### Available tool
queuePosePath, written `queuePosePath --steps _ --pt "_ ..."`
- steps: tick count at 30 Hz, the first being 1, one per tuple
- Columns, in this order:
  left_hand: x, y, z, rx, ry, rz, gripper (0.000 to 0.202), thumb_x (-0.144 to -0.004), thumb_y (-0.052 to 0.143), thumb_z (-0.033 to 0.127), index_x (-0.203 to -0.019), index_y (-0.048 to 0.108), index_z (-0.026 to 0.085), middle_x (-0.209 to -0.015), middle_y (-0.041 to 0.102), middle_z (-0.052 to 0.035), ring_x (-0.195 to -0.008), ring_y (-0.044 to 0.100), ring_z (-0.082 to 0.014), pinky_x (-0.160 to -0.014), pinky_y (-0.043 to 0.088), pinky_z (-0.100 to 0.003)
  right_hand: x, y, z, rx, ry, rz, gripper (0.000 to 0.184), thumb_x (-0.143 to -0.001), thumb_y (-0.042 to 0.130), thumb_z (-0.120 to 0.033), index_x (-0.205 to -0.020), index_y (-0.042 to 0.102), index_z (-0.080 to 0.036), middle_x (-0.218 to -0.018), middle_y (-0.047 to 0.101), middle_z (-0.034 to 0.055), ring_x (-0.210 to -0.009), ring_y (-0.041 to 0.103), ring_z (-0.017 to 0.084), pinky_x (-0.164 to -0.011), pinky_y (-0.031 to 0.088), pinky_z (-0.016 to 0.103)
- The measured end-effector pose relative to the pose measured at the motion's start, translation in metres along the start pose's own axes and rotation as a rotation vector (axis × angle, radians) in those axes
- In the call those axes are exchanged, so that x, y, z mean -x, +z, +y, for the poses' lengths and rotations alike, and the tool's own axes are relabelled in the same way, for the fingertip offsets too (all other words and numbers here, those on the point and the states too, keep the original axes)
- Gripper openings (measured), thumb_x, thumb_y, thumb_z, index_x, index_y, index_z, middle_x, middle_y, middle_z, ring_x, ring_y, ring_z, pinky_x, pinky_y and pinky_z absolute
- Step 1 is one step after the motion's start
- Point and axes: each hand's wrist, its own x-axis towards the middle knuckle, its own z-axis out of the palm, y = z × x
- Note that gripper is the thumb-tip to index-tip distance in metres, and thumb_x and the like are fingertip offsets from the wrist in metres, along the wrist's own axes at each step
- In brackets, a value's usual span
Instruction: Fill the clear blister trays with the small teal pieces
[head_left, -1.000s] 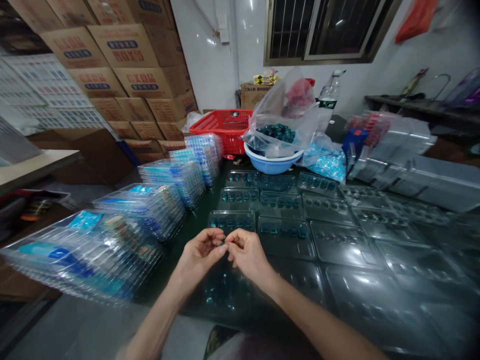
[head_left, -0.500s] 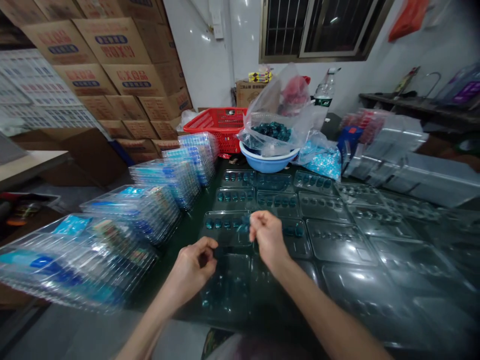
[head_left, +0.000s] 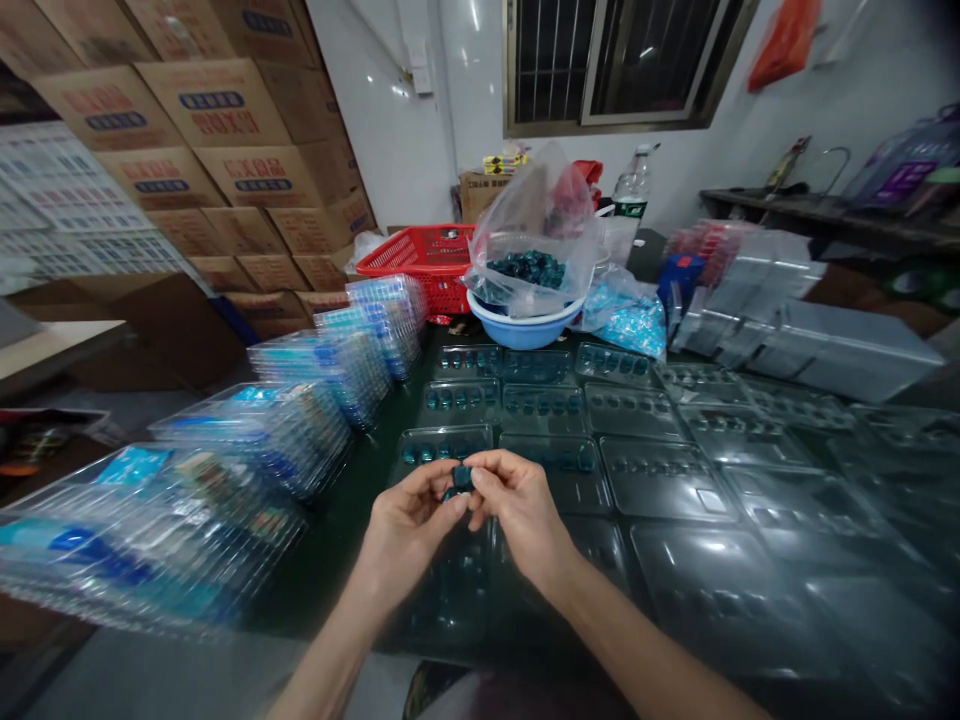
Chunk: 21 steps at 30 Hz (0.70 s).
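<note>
My left hand (head_left: 411,520) and my right hand (head_left: 519,508) meet at the middle of the table, fingertips pinched. Between them is a small dark teal translucent piece (head_left: 463,478), gripped from both sides; a second dark bit shows just below it, partly covered by my fingers. Right behind my hands lies a clear plastic tray (head_left: 480,438) with several teal pieces in its row of hollows. Beside it, a similar tray (head_left: 551,470) sits partly behind my right hand. Under and in front of my hands, more clear trays lie flat, their contents hard to make out.
Stacks of filled clear packs (head_left: 225,500) line the left side. A blue basin (head_left: 525,328) with a plastic bag of teal pieces stands at the back, beside a red basket (head_left: 420,262) and a bag of light-blue packets (head_left: 634,325). Clear trays (head_left: 667,480) spread rightward.
My hands were apart, the right one over the tray with blurred teal at its fingers. They have come together at the teal piece. The view has shifted slightly.
</note>
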Motion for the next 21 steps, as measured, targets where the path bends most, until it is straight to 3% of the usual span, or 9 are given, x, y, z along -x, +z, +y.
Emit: queuePosePath --steps 5,8,10,15,19,21 --pt "0.002 0.0 -0.006 -0.041 0.041 -0.007 0.027 -0.068 0.064 0.023 -0.094 0.058 0.017 -0.083 0.061 -0.003 -0.078 0.058 -0.017 -0.069 0.046 -0.026 0.013 -0.013 -0.001 0.319 -0.207 0.005 0.01 -0.072 0.056 -0.018 -0.08 0.061 -0.019 -0.075 0.055 0.0006 -0.062 0.053 0.011 -0.05 0.043 0.021" --pt "0.005 0.0 -0.008 -0.135 0.083 0.009 0.019 -0.068 0.064 0.023 -0.086 0.059 0.018 -0.08 0.06 -0.0015 -0.074 0.056 -0.0154 -0.066 0.045 -0.025 0.02 -0.018 -0.003 0.469 -0.336 0.057 0.007 -0.07 0.056 -0.013 -0.069 0.058 -0.019 -0.074 0.052 -0.001 -0.065 0.05 0.011 -0.056 0.04 0.021" --pt "0.007 0.003 -0.009 -0.212 0.091 0.001 0.015 -0.068 0.064 0.025 -0.081 0.061 0.017 -0.078 0.06 -0.0014 -0.07 0.055 -0.015 -0.063 0.044 -0.024 0.023 -0.022 -0.005 0.468 -0.293 0.016 0.006 -0.07 0.056 -0.014 -0.067 0.056 -0.018 -0.066 0.049 -0.003 -0.06 0.047 0.01 -0.053 0.037 0.02" --pt "0.013 0.012 0.001 -0.249 0.092 -0.052 0.014 -0.067 0.065 0.027 -0.076 0.064 0.016 -0.071 0.061 -0.0016 -0.063 0.054 -0.0144 -0.056 0.042 -0.024 0.03 -0.032 -0.011 0.258 -0.021 -0.194 0.006 -0.072 0.057 -0.02 -0.069 0.058 -0.015 -0.056 0.045 -0.0052 -0.05 0.038 0.006 -0.047 0.029 0.019" --pt "0.01 0.001 0.008 -0.225 0.132 -0.233 0.01 -0.07 0.062 0.025 -0.072 0.064 0.016 -0.071 0.06 -0.0021 -0.063 0.054 -0.0138 -0.056 0.042 -0.023 0.039 -0.053 -0.013 0.114 0.082 -0.167 0.017 -0.073 0.059 -0.023 -0.06 0.052 -0.015 -0.046 0.039 -0.0069 -0.042 0.032 0.005 -0.041 0.023 0.019" --pt "0.006 -0.016 0.002 -0.311 0.185 -0.212 0.009 -0.072 0.06 0.024 -0.07 0.063 0.016 -0.072 0.06 -0.0025 -0.065 0.054 -0.0145 -0.059 0.043 -0.024 0.042 -0.071 -0.017 -0.045 0.071 -0.086 0.019 -0.074 0.059 -0.024 -0.06 0.049 -0.016 -0.044 0.036 -0.0077 -0.04 0.03 0.005 -0.041 0.022 0.019"
